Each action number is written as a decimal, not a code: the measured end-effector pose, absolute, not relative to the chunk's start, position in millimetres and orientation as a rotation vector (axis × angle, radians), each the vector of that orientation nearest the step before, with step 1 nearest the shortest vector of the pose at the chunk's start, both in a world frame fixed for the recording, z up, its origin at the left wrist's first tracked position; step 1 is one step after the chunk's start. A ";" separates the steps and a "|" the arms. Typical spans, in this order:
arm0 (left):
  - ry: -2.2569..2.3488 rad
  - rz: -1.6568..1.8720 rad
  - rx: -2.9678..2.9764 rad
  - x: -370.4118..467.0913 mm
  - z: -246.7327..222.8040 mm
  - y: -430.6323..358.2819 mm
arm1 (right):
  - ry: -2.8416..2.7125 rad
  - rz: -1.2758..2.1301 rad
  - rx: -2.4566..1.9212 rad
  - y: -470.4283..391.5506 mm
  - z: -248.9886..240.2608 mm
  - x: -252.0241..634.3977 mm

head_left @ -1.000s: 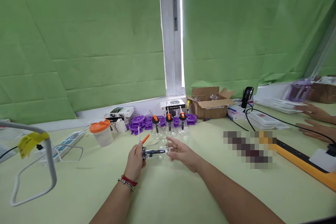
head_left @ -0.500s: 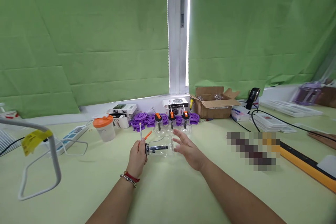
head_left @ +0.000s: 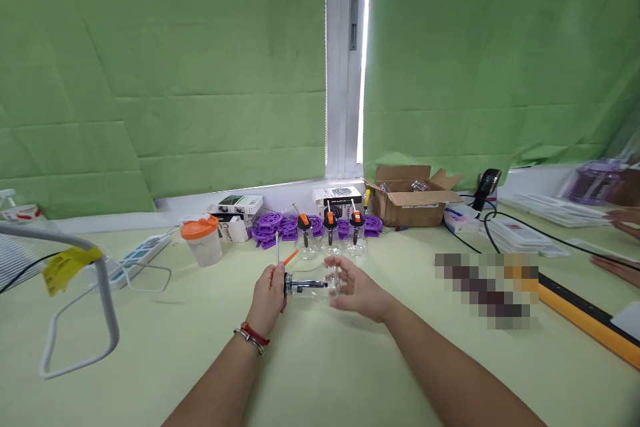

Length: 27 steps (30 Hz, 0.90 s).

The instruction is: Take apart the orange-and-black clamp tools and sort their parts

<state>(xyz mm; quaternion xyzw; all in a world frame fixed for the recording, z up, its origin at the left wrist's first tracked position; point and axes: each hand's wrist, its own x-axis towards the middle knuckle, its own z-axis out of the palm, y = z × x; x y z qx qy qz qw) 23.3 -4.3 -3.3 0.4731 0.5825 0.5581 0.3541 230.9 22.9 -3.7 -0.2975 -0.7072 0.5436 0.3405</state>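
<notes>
**Both my hands on a clear bottle lying sideways above the table**

The small clear plastic bottle with a black pump head, an orange lever and a thin white tube (head_left: 311,282) lies on its side between my hands, just above the pale green table (head_left: 320,373). My left hand (head_left: 269,295) is closed around its pump end, fingers curled tight, with the white tube sticking up and the orange lever slanting out past my knuckles. My right hand (head_left: 356,289) is half open, fingers loosely curved and cupping the bottle's base end; the fingertips touch the clear wall. A red and silver bracelet pair (head_left: 252,336) sits on my left wrist.

Just beyond, three more clear bottles with orange-and-black pump heads (head_left: 330,240) stand upright in a row. Behind them lie purple plastic wheel-shaped parts (head_left: 273,227). To the left stands a translucent cup with an orange lid (head_left: 201,240); to the right, an open brown cardboard box (head_left: 407,197).
</notes>
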 end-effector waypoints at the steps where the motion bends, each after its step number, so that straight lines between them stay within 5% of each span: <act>1: 1.500 1.419 1.170 23.0 -2.4 -3.8 | -1.958 1.183 -0.703 22.3 -1.9 231.9; 4: 1.502 1.275 0.879 16.7 -0.3 -0.3 | -2.219 0.573 -0.515 20.8 3.1 233.5; 7: 1.491 1.206 0.715 5.2 -0.7 4.2 | -2.315 0.318 -0.480 20.7 4.6 233.3; 12: 1.524 1.421 0.759 -7.5 -5.7 8.8 | -2.151 0.452 -0.626 31.4 6.2 252.4; 18: 1.537 1.533 0.796 -9.3 -9.3 10.4 | -1.093 0.657 -0.751 81.4 -12.4 297.4; 27: 1.533 1.296 0.965 1.0 -6.5 3.6 | -0.979 0.432 -1.804 121.6 -57.3 319.6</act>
